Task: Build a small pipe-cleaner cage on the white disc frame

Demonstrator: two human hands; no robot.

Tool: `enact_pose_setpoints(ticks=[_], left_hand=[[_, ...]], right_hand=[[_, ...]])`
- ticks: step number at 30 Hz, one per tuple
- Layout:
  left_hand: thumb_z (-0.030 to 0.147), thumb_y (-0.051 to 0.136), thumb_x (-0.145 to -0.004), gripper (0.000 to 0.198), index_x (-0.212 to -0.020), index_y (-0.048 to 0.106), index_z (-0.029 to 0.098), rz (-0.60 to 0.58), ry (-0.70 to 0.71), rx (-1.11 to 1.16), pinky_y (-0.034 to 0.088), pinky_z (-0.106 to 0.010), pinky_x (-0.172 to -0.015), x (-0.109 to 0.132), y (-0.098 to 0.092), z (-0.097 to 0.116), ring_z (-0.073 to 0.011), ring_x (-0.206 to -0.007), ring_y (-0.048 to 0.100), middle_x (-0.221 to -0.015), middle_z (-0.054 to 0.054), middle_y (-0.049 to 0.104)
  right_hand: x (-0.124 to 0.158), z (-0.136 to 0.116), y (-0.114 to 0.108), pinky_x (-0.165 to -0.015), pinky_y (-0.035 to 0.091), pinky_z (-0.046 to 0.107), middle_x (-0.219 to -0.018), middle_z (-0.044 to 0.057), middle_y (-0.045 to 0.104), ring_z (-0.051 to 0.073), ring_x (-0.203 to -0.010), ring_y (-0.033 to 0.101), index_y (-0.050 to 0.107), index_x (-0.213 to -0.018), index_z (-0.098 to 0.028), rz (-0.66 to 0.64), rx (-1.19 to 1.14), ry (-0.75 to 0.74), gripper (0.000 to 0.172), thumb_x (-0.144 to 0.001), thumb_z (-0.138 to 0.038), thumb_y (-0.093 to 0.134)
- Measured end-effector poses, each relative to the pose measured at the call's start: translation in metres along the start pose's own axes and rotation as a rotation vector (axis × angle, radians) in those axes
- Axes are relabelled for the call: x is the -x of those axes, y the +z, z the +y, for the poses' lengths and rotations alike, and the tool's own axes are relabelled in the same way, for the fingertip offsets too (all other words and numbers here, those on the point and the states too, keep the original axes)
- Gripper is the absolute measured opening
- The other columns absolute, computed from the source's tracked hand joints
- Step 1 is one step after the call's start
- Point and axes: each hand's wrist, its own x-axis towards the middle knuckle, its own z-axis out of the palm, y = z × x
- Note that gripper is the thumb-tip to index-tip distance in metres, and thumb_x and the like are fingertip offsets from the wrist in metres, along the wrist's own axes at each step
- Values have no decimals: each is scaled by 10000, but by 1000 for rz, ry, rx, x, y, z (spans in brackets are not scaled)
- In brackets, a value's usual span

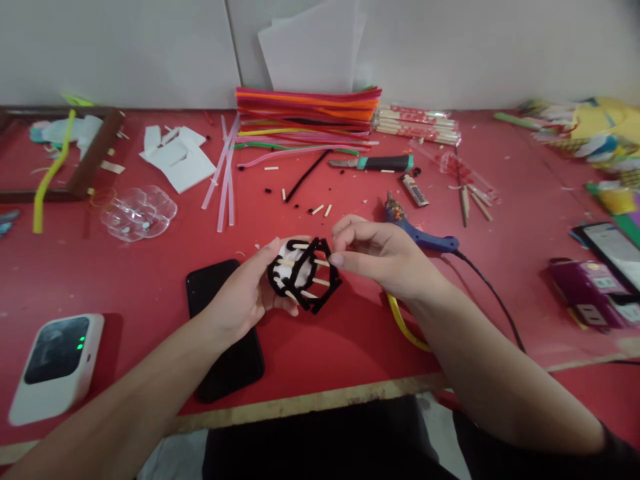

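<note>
A small round craft model is made of black fuzzy pipe cleaner strips joined by short pale wooden sticks, with a white part at its left end. It is tilted, with its angular black rim facing right. My left hand is closed round the white end, thumb on top and fingers beneath. At the rim's upper right, my right hand has thumb and fingertips pinched together on the black strip. Whether a smaller piece sits between those fingertips is hidden. Beneath my left wrist lies a black phone.
A blue glue gun with a cord lies just beyond my right hand. Farther back are a utility knife, bundled pipe cleaners, glue sticks and scattered stick bits. A white device stands left; a purple box lies right.
</note>
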Motion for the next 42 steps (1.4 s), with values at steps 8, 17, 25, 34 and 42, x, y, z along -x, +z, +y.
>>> enact_pose_setpoints(ticks=[8, 17, 25, 34, 42], left_hand=[[445, 612, -1009, 328, -1008, 766, 156, 33, 17, 105, 609, -296, -490, -1, -7, -1, -202, -646, 717, -827, -73, 776], [467, 610, -983, 363, -866, 751, 154, -14, -24, 260, 573, -293, -477, 0, -8, 9, -205, -577, 696, -750, -78, 763], [400, 663, -971, 285, -1167, 752, 213, -167, 56, 348, 513, -215, -486, 6, -7, 17, -124, -597, 620, -1128, -114, 810], [389, 639, -996, 282, -1068, 790, 161, -344, 20, 395, 607, -264, -587, 2, -23, 7, -220, -774, 753, -1066, -146, 810], [429, 656, -1028, 402, -1219, 774, 96, -496, -9, 367, 649, -285, -887, -1, -22, 2, -244, -1042, 802, -1117, -159, 825]], right_hand=[[-6, 0, 0, -803, 554, 350, -1036, 60, 778, 217, -963, 722, 730, -988, -254, 103, -334, 91, 340, -809, -537, 789], [0, -3, -16, -450, 321, 263, -382, -161, 188, 77, -325, 161, 536, -768, -276, -110, -359, 147, 435, -957, -659, 620], [-1, 15, 6, -521, 283, 261, -541, -86, 433, 87, -500, 359, 639, -792, -206, 120, 561, -53, 234, -887, -388, 751], [4, 18, 15, -723, 494, 287, -874, 28, 721, 150, -773, 628, 753, -1013, -202, -135, 341, -87, 350, -1052, -484, 551], [6, 21, 32, -899, 563, 370, -1023, 42, 728, 201, -976, 681, 754, -974, -227, -183, -44, -98, 284, -875, -484, 822]])
